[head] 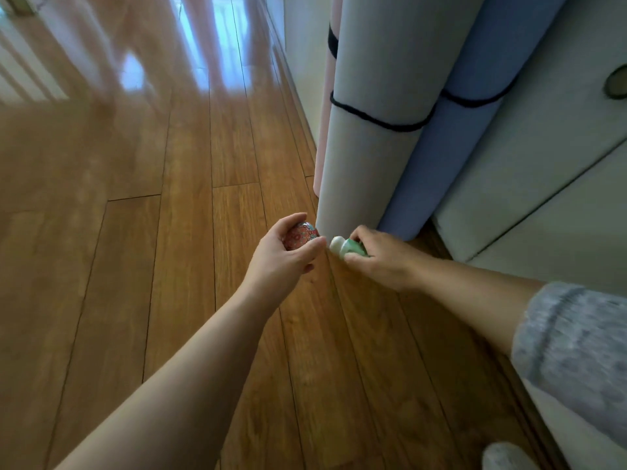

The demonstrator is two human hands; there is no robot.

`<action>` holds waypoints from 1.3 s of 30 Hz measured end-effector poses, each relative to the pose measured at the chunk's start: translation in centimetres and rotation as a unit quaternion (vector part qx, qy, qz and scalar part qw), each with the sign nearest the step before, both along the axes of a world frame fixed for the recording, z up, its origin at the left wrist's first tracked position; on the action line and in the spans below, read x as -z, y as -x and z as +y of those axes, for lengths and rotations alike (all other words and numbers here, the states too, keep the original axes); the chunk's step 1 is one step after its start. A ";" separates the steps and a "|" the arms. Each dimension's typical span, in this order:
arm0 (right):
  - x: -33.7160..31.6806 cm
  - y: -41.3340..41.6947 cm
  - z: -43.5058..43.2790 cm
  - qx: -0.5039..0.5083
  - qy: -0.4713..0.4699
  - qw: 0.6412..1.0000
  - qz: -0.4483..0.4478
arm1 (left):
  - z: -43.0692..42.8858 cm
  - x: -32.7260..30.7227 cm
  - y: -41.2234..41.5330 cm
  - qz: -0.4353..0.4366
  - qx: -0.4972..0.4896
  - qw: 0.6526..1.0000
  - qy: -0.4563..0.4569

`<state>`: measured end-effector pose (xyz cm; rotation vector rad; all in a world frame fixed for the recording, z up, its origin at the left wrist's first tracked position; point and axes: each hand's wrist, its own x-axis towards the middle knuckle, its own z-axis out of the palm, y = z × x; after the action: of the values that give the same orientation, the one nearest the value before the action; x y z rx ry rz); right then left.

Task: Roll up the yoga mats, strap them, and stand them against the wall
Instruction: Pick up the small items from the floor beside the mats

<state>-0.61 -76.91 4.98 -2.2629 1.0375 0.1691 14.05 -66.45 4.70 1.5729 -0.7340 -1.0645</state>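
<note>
Standing on end against a pale cabinet point(543, 164) are 3 rolled yoga mats: a pink mat point(321, 147) at the back left, a grey mat point(369, 157) in front of it, and a blue mat point(451, 157) on the right. Each roll's long axis runs up from the wooden floor point(135, 232), with the lower end on the boards and the top out of view. They lean toward the cabinet, and the 3 rolls press side by side.

3 black straps show. 1 strap point(376, 119) circles the grey mat and 1 band point(475, 101) circles the blue mat. A third black band point(333, 40) sits higher, at the seam between pink and grey; I cannot tell which roll it belongs to.

2 small containers are in the hands, just in front of the grey mat's base. The left hand point(285, 256) has its fingers curled round a round red patterned jar point(300, 237). The right hand point(380, 262) grips a green bottle point(349, 247) whose white cap points toward the left hand, nearly meeting its thumb. What either holds inside cannot be seen.

A grey fleecy sleeve point(570, 340) covers the right forearm, and 1 round pull point(617, 81) sits in the cabinet front.
</note>
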 end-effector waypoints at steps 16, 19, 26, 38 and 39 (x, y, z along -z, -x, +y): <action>-4.4 7.5 4.7 0.206 -0.289 0.908 -0.224 | 3.0 -4.1 10.5 -0.105 -0.026 0.993 0.050; -4.3 9.4 5.4 0.222 -0.305 0.891 -0.252 | 3.9 -4.4 12.2 -0.120 -0.025 0.991 0.049; -7.4 12.8 7.4 0.242 -0.333 0.861 -0.298 | 5.1 -5.9 15.3 -0.119 -0.027 0.992 0.039; -17.1 19.6 12.3 0.239 -0.286 0.859 -0.351 | 9.0 -14.6 21.5 -0.179 -0.020 0.978 0.103; -18.5 20.4 13.5 0.241 -0.280 0.856 -0.362 | 10.0 -16.0 22.3 -0.188 -0.024 0.975 0.112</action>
<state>-21.02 -63.43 23.44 -1.2960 0.9287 -0.5006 -8.25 -56.43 20.72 1.6012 -1.0277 -0.6263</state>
